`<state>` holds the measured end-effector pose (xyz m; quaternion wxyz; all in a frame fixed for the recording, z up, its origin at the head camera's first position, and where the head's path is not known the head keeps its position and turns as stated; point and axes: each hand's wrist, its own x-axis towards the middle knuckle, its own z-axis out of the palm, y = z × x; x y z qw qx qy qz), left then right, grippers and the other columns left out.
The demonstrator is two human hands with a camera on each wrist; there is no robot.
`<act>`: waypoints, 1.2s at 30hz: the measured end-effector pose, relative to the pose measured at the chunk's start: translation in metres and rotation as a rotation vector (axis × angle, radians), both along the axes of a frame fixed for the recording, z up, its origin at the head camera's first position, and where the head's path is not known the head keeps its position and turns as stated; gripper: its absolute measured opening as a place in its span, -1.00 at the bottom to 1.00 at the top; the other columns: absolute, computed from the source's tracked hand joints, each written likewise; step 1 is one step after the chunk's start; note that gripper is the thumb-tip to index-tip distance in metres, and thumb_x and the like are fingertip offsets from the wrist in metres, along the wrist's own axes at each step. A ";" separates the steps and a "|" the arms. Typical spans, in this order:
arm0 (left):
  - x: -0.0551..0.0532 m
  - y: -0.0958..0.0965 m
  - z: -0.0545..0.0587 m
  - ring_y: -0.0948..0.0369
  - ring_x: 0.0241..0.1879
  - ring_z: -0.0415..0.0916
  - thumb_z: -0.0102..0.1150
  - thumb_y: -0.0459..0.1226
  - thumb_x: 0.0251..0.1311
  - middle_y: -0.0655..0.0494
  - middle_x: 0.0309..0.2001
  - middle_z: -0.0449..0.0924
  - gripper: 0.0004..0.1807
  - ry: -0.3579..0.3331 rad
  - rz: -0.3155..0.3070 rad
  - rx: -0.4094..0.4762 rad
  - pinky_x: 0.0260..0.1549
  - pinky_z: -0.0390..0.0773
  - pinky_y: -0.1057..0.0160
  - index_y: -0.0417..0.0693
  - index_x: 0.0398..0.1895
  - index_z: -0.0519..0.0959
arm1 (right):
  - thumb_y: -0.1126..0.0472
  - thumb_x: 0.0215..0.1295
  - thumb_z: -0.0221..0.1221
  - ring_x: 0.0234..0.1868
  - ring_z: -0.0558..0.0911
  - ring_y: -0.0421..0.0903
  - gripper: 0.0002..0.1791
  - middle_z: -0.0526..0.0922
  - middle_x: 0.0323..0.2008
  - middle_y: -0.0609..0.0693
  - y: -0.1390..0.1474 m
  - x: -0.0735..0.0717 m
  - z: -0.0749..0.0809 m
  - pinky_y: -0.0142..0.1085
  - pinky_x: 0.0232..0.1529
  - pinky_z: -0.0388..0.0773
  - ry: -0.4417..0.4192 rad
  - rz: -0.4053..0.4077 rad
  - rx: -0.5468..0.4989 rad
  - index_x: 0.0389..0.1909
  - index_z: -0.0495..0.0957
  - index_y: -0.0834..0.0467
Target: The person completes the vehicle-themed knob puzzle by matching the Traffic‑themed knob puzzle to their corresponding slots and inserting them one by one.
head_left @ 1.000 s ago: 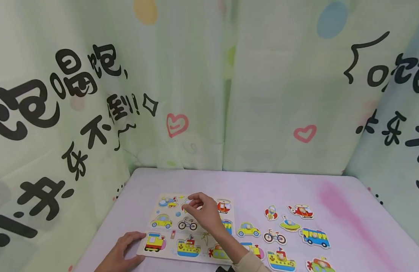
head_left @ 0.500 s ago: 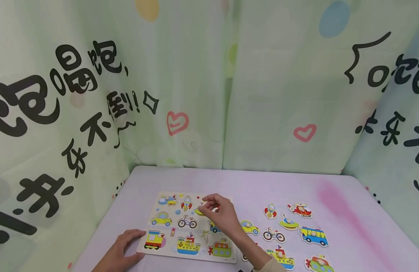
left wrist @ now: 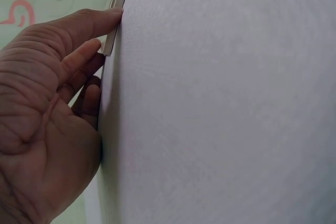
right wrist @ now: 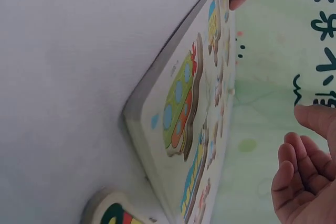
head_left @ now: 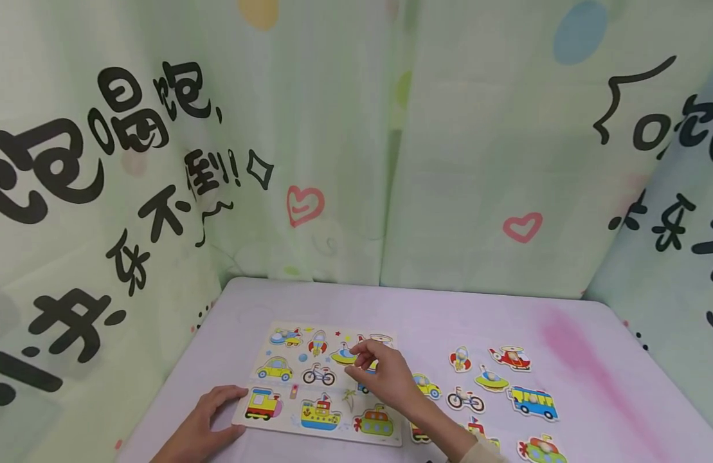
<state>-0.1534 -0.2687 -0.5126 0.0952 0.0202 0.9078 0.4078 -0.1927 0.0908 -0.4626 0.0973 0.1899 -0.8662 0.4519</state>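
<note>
A puzzle board (head_left: pixel 346 421) with printed vehicle shapes lies flat on the table. My left hand (head_left: pixel 202 424) holds its near left corner; in the left wrist view the thumb (left wrist: pixel 94 26) presses the board's edge (left wrist: pixel 116 11). Over the board's right part hovers my right hand (head_left: pixel 385 376), fingers loosely bent. In the right wrist view that hand (right wrist: pixel 307 177) has nothing between thumb and fingers, apart from the board (right wrist: pixel 163 163). It covers part of the bus and helicopter shapes. The flying saucer shape (head_left: pixel 343 355) shows just left of the fingertips.
Right of the board lie loose knobbed pieces: a rocket (head_left: pixel 460 360), helicopter (head_left: pixel 510 359), flying saucer (head_left: pixel 492 381), bicycle (head_left: pixel 466 400), bus (head_left: pixel 532 403), submarine (head_left: pixel 541 449) and car (head_left: pixel 427 386). My right forearm partly covers others. Printed curtains (head_left: pixel 310 148) surround the table (head_left: pixel 478 321).
My right hand has moved right across the board, from the rocket shape past the flying saucer shape, uncovering both. My left hand stays at the board's corner. The head view has shifted slightly.
</note>
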 end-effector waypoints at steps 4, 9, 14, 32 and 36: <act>-0.001 -0.001 0.000 -0.09 0.35 0.28 0.57 -0.06 0.01 0.01 0.38 0.39 -0.30 -0.017 0.010 -0.005 0.30 0.36 -0.33 0.10 0.26 0.54 | 0.21 0.21 0.45 -0.35 0.59 -0.30 -0.75 0.64 -0.41 -0.21 0.007 0.003 -0.001 -0.41 -0.36 0.52 -0.030 -0.005 -0.010 -0.13 0.66 0.10; -0.002 0.000 0.000 -0.10 0.35 0.29 0.56 -0.09 0.03 -0.01 0.36 0.41 -0.31 -0.007 -0.006 -0.002 0.31 0.35 -0.32 0.06 0.27 0.54 | 0.20 0.20 0.46 -0.35 0.59 -0.30 -0.74 0.64 -0.42 -0.20 0.020 0.005 -0.002 -0.42 -0.37 0.51 -0.049 -0.039 -0.017 -0.13 0.66 0.14; -0.003 0.001 0.001 -0.09 0.35 0.29 0.56 -0.09 0.04 0.00 0.34 0.42 -0.32 0.012 -0.028 -0.005 0.32 0.35 -0.31 0.05 0.26 0.53 | 0.19 0.18 0.47 -0.35 0.56 -0.31 -0.70 0.62 -0.42 -0.22 0.035 0.007 -0.002 -0.45 -0.41 0.47 -0.077 -0.100 0.009 -0.09 0.67 0.15; -0.003 -0.005 -0.002 -0.01 0.32 0.31 0.54 -0.07 0.06 0.07 0.28 0.48 -0.35 0.061 -0.094 -0.041 0.26 0.45 0.10 0.04 0.24 0.55 | 0.20 0.19 0.47 -0.30 0.54 -0.22 -0.67 0.60 -0.40 -0.20 0.087 0.009 -0.004 -0.41 -0.28 0.47 -0.155 -0.316 0.079 -0.04 0.67 0.15; -0.003 -0.005 -0.001 0.01 0.32 0.30 0.54 -0.06 0.06 0.08 0.29 0.47 -0.35 0.047 -0.092 -0.037 0.27 0.44 0.09 0.05 0.24 0.54 | 0.20 0.22 0.45 -0.28 0.55 -0.20 -0.66 0.62 -0.38 -0.16 0.099 0.009 -0.003 -0.40 -0.25 0.48 -0.180 -0.337 0.062 -0.01 0.66 0.18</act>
